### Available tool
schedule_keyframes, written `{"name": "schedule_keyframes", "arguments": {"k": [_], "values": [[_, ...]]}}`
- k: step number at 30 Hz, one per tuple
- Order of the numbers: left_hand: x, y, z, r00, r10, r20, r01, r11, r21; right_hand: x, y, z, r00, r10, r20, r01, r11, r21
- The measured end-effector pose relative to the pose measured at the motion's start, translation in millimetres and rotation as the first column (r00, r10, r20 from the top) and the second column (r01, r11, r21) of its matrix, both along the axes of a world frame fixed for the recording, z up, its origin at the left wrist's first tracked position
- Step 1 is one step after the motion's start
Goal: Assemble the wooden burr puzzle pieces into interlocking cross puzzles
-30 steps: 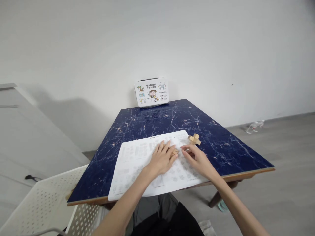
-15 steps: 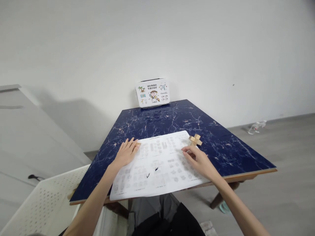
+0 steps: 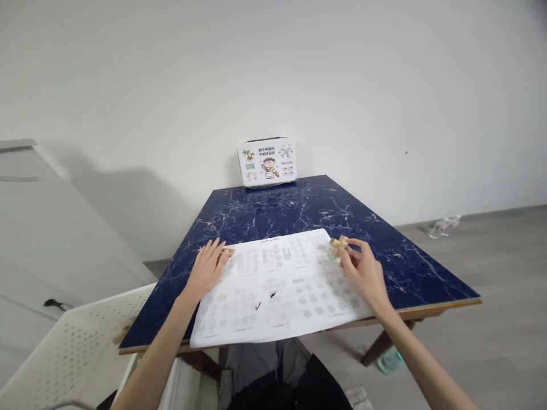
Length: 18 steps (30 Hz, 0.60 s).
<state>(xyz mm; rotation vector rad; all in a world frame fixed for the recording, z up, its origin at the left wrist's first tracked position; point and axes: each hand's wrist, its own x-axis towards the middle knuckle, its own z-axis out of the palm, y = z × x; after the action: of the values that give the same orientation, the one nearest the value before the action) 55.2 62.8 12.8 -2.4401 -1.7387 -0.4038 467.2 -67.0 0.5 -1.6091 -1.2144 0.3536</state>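
A large printed paper sheet [image 3: 273, 307] lies over the near part of the dark blue marbled table [image 3: 282, 208]. At its upper right corner is a wooden burr puzzle [image 3: 339, 246] made of crossed light blocks. The thumb and fingers of my right hand [image 3: 363, 276] are closed around the puzzle's right side. Flat at the sheet's upper left edge rests my left hand [image 3: 208, 267], fingers stretched out. A small wooden piece [image 3: 229, 251] shows beside its fingertips, partly hidden under the hand.
A white case [image 3: 268, 163] with cartoon prints stands at the table's far edge against the wall. On the left are a white perforated basket [image 3: 77, 347] and a white cabinet [image 3: 55, 228]. Clear plastic bottles [image 3: 444, 226] lie on the floor at right.
My right hand has moved right from above the sheet and closed on the burr puzzle. My left hand has slid slightly left, exposing more of the small wooden piece.
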Motion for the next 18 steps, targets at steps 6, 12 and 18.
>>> {"name": "schedule_keyframes", "arguments": {"k": [6, 12, 18], "values": [[5, -14, 14.8, 0.994, -0.106, 0.035, 0.102, 0.991, 0.089, 21, 9, 1.3, 0.901, -0.085, 0.426, 0.161, 0.976, -0.144], [40, -63, 41.7, 0.949, -0.28, 0.147, 0.263, 0.957, 0.124, 21, 8, 8.1, 0.905, 0.027, 0.425, 0.008, 0.997, -0.082], [105, -114, 59.8, 0.845, -0.293, 0.448, 0.402, 0.9, -0.169, -27, -24, 34.0, 0.874, 0.446, 0.193, -0.458, 0.889, 0.02]]}}
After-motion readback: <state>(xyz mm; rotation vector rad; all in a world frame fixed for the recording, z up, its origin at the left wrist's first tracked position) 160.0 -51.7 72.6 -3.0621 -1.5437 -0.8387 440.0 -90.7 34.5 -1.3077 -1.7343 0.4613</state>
